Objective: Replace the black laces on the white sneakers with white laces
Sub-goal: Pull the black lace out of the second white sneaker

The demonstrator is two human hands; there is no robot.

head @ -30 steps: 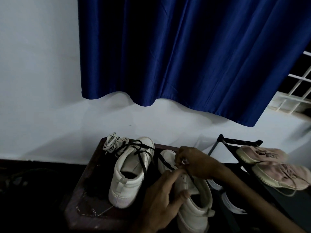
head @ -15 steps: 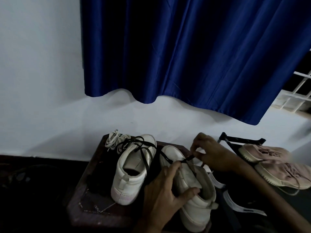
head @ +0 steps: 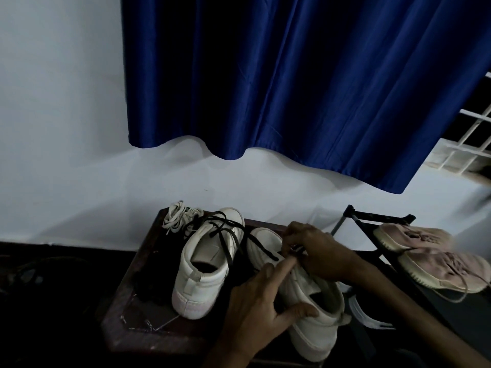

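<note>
One sneaker (head: 316,325) on the counter (head: 132,325) is gripped at the collar by the left hand (head: 255,306); its black lace (head: 263,248) is pinched by the right hand (head: 316,251). Slack should be drawn out eyelet by eyelet, with the shoe pinned steady.

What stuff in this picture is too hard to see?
Head view:
- Front eyelets of the right sneaker: covered by the right hand pinching the black lace.
- Dark heap on the table: too dim to identify.
- Window grille: cut off by the right edge.
</note>
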